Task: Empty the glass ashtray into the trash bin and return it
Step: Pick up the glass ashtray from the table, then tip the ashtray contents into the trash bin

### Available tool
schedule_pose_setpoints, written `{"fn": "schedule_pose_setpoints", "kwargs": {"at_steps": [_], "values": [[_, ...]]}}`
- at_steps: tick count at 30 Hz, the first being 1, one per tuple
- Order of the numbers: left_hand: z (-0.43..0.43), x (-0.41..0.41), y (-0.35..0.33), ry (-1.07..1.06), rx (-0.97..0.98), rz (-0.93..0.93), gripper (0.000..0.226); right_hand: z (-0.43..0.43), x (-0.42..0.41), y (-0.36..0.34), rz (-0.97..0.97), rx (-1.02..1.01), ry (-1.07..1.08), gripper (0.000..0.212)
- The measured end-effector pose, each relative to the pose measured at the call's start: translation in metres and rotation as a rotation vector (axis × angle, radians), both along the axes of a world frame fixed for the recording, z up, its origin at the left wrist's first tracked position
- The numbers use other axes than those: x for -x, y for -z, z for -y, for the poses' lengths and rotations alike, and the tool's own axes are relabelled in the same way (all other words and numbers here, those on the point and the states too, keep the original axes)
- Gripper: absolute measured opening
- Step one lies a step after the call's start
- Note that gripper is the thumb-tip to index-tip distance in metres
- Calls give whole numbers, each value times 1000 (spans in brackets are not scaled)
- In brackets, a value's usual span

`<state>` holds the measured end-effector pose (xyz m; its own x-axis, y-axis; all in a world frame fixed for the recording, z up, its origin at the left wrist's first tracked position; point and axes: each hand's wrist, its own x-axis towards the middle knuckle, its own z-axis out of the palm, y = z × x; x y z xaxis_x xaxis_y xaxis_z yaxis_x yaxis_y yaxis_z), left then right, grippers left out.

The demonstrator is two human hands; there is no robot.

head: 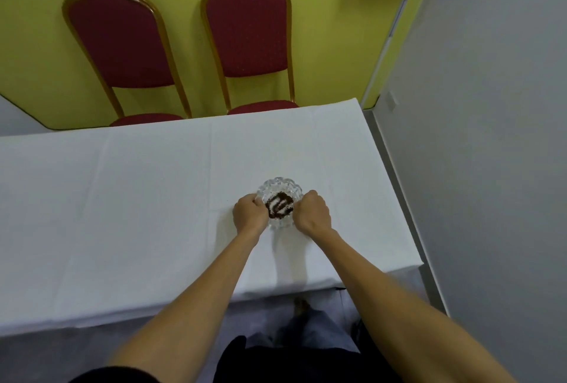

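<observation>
On the left of the frame the desk is covered with a plain white cloth, and two red chairs stand behind it at the top of the frame. A bit right of the middle sits the glass ashtray, flat on the cloth, with a dark pile of ash in its bowl. The left hand is curled on the left rim of the ashtray, and the right hand is curled on the right rim, so both hands are gripping it with the dish between them. The ashtray looks like it is resting on the desk, not lifted yet, though I cannot be sure. No trash bin shows anywhere in the frame, so the ashtray may have to be carried some way. I think the ash could spill on the white cloth if the dish tips while it goes up. The glass is bumpy and smooth, so it could slip from the fingers and break if the grip is loose or one hand lets go too soon.
</observation>
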<state>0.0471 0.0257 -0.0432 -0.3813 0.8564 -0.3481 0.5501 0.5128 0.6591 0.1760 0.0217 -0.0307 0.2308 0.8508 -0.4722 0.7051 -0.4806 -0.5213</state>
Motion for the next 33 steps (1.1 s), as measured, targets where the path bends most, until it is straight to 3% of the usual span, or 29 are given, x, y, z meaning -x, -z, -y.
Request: {"fn": "schedule_pose_setpoints", "kwargs": {"at_steps": [6,10,14,23,33], "values": [[15,-5,-11,201,-70,-23,45,24,-7,-15,-116,-77,179,11],[40,-12,-28,369,-95,38,38,62,-13,-21,-135,-201,307,21],[74,-14,-39,493,-83,130,39,115,-11,-27,-99,-291,423,18],[152,-60,-43,897,-171,103,44,234,-31,-27,-83,-409,776,31],[250,-144,-18,1323,-247,86,38,362,-83,1,66,-346,1131,32]]}}
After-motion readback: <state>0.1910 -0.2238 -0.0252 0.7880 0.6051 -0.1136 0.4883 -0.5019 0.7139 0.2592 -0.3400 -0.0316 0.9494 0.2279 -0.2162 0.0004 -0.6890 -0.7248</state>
